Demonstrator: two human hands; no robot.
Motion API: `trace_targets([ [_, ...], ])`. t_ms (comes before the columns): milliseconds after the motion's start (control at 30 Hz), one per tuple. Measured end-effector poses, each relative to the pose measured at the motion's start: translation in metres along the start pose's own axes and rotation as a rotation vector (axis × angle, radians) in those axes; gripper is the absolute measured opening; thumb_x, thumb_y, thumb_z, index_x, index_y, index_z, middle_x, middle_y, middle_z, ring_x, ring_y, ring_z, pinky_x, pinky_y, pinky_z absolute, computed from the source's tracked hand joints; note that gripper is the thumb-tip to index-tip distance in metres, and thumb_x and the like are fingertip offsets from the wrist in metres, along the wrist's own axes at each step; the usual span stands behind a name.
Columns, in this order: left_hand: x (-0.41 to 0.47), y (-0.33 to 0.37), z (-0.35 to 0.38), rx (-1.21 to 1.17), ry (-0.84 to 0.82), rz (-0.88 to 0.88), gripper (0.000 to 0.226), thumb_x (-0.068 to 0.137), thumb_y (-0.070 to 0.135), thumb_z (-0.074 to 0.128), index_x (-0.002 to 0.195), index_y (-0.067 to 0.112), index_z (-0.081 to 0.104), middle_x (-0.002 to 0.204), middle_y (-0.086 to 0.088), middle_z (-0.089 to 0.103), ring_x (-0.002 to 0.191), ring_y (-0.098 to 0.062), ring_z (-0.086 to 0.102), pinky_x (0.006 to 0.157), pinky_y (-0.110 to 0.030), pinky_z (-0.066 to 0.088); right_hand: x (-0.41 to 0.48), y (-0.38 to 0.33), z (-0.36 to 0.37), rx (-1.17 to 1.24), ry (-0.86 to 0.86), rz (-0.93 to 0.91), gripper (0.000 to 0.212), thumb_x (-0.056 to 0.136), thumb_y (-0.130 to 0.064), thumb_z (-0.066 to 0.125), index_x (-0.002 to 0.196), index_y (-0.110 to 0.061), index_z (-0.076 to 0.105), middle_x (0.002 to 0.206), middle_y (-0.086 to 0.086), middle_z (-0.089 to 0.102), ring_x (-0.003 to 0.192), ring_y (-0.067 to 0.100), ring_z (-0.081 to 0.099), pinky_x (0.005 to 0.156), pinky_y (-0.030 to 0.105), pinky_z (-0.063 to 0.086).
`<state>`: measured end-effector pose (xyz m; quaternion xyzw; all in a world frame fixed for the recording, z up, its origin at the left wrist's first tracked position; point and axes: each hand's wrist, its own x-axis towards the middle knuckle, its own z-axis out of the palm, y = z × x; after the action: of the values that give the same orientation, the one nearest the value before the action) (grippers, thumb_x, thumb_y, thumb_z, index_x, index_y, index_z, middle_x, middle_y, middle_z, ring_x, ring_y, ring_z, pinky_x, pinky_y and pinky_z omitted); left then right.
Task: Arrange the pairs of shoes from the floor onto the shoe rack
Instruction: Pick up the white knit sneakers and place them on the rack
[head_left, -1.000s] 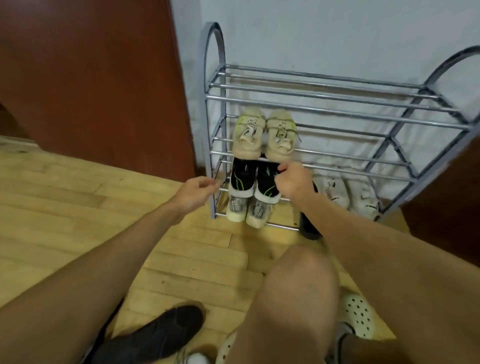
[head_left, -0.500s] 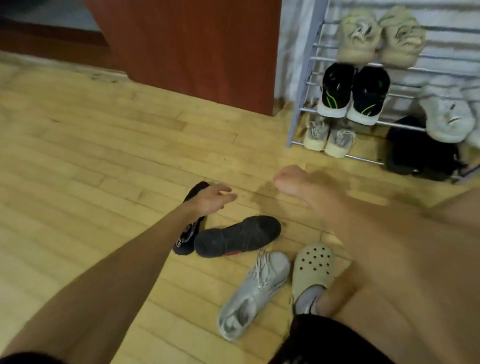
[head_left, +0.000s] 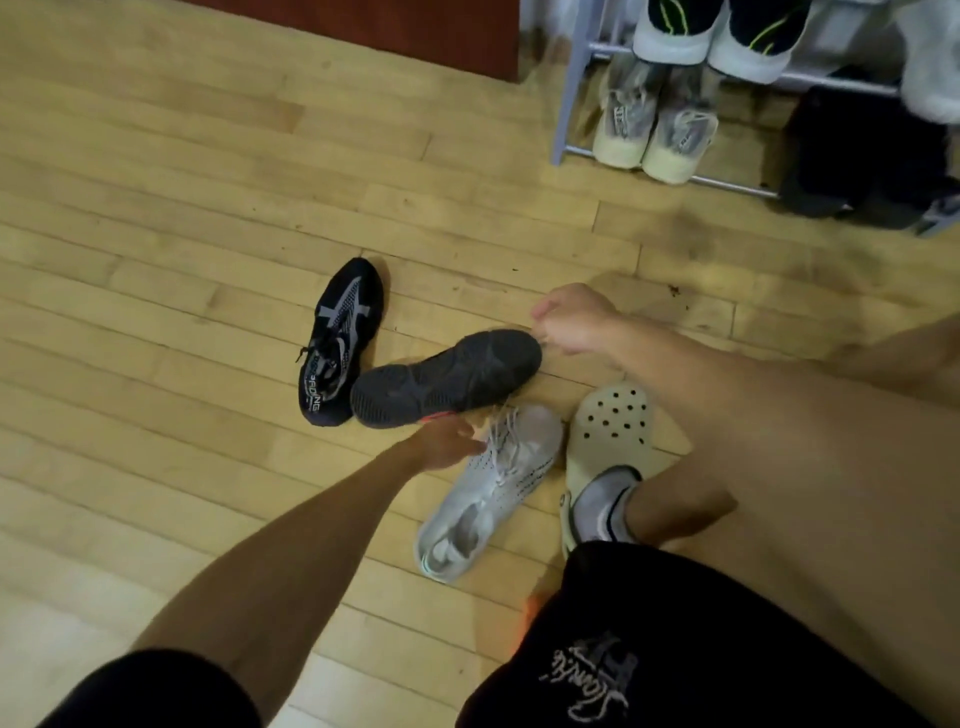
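Observation:
Two black sneakers lie on the wooden floor: one upright (head_left: 338, 340), the other on its side with the dark sole (head_left: 448, 376) showing. A light grey sneaker (head_left: 488, 491) lies just below them. My left hand (head_left: 445, 442) hovers with fingers apart between the overturned black sneaker's heel and the grey sneaker's laces. My right hand (head_left: 574, 319) is loosely curled at the toe of the overturned black sneaker, holding nothing. The metal shoe rack (head_left: 571, 83) stands at the top right with pairs on it.
On the rack's lowest level sits a beige pair (head_left: 654, 127), above it a black-and-white pair (head_left: 711, 41), and a black shoe (head_left: 862, 156) to the right. My foot wears a cream clog (head_left: 610, 431). A red-brown cabinet (head_left: 415, 31) stands at the top.
My view has swung down from the rack to the floor. Both hands have left the rack and come down to the loose shoes, the left beside the grey sneaker, the right at the black one's toe.

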<state>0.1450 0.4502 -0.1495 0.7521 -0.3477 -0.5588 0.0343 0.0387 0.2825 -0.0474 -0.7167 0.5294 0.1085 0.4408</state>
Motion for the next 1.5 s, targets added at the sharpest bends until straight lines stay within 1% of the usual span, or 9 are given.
trace_targets([
  [100, 0.015, -0.005, 0.016, 0.113, 0.009, -0.025, 0.031, 0.091, 0.031, 0.057, 0.104, 0.003, 0.063, 0.106, -0.012, 0.059, 0.108, -0.030, 0.057, 0.080, -0.032, 0.040, 0.000, 0.003, -0.003, 0.015, 0.001, -0.013, 0.027, 0.092, -0.006, 0.053, 0.115, -0.003, 0.067, 0.119, 0.014, 0.066, 0.110, 0.029, 0.061, 0.096, 0.044, 0.052],
  [267, 0.021, -0.011, 0.027, -0.129, 0.119, -0.124, 0.028, 0.084, 0.024, 0.060, 0.059, 0.014, 0.052, 0.062, -0.004, 0.048, 0.059, -0.017, 0.044, 0.055, -0.027, 0.033, 0.001, 0.000, -0.006, 0.069, -0.036, 0.001, 0.027, 0.091, -0.007, 0.054, 0.114, -0.005, 0.068, 0.116, 0.014, 0.067, 0.106, 0.031, 0.065, 0.094, 0.045, 0.054],
  [400, 0.015, -0.014, 0.020, -0.219, 0.059, -0.088, 0.015, 0.087, 0.014, 0.061, 0.096, 0.002, 0.067, 0.084, -0.007, 0.060, 0.071, -0.016, 0.057, 0.061, -0.024, 0.050, 0.003, -0.004, -0.012, 0.103, -0.021, -0.016, 0.026, 0.091, -0.008, 0.051, 0.110, -0.009, 0.069, 0.114, 0.013, 0.068, 0.104, 0.031, 0.066, 0.093, 0.044, 0.055],
  [700, -0.038, 0.002, -0.047, -0.494, 0.151, 0.171, 0.027, 0.082, 0.000, 0.068, 0.108, -0.005, 0.065, 0.102, -0.019, 0.070, 0.088, -0.026, 0.069, 0.077, -0.031, 0.060, -0.020, -0.015, -0.011, 0.014, -0.094, -0.031, 0.046, 0.094, -0.032, 0.055, 0.126, 0.000, 0.060, 0.132, 0.020, 0.059, 0.120, 0.034, 0.057, 0.103, 0.045, 0.046],
  [900, -0.075, 0.037, -0.111, -0.543, 0.321, 0.334, 0.024, 0.079, 0.007, 0.074, 0.102, 0.001, 0.068, 0.101, -0.018, 0.070, 0.086, -0.023, 0.069, 0.072, -0.027, 0.059, -0.050, -0.043, -0.039, 0.288, 0.030, -0.059, 0.068, 0.086, -0.065, 0.052, 0.128, -0.013, 0.059, 0.134, 0.006, 0.060, 0.122, 0.028, 0.055, 0.104, 0.041, 0.043],
  [1100, -0.117, 0.091, -0.152, -0.569, 0.600, 0.410, 0.009, 0.079, 0.007, 0.072, 0.087, 0.013, 0.071, 0.082, 0.000, 0.069, 0.071, -0.013, 0.063, 0.055, -0.015, 0.053, -0.074, -0.075, -0.089, 0.326, 0.163, -0.209, 0.037, 0.085, -0.009, 0.067, 0.121, -0.015, 0.060, 0.095, 0.010, 0.068, 0.077, 0.023, 0.070, 0.075, 0.037, 0.061],
  [1233, -0.151, 0.137, -0.174, -0.592, 0.646, 0.536, 0.031, 0.079, 0.012, 0.075, 0.107, 0.002, 0.068, 0.094, -0.007, 0.070, 0.076, -0.016, 0.066, 0.060, -0.019, 0.058, -0.094, -0.093, -0.136, 0.406, 0.340, -0.301, 0.022, 0.089, -0.010, 0.062, 0.110, -0.016, 0.063, 0.109, 0.011, 0.068, 0.077, 0.027, 0.070, 0.072, 0.041, 0.062],
  [1367, -0.186, 0.186, -0.186, -0.424, 0.589, 0.647, 0.021, 0.083, 0.025, 0.071, 0.103, 0.021, 0.066, 0.094, -0.001, 0.068, 0.085, -0.014, 0.064, 0.079, -0.029, 0.055, -0.116, -0.102, -0.192, 0.503, 0.500, -0.351, 0.020, 0.089, -0.008, 0.062, 0.105, -0.018, 0.068, 0.104, 0.014, 0.071, 0.084, 0.031, 0.073, 0.071, 0.046, 0.062],
  [1500, -0.199, 0.227, -0.183, -0.287, 0.527, 0.702, 0.031, 0.086, 0.021, 0.068, 0.113, 0.031, 0.057, 0.093, 0.005, 0.065, 0.087, -0.012, 0.063, 0.076, -0.017, 0.052, -0.134, -0.092, -0.242, 0.537, 0.548, -0.390, 0.033, 0.093, -0.003, 0.055, 0.124, -0.006, 0.062, 0.110, 0.018, 0.069, 0.087, 0.036, 0.072, 0.074, 0.048, 0.061],
])
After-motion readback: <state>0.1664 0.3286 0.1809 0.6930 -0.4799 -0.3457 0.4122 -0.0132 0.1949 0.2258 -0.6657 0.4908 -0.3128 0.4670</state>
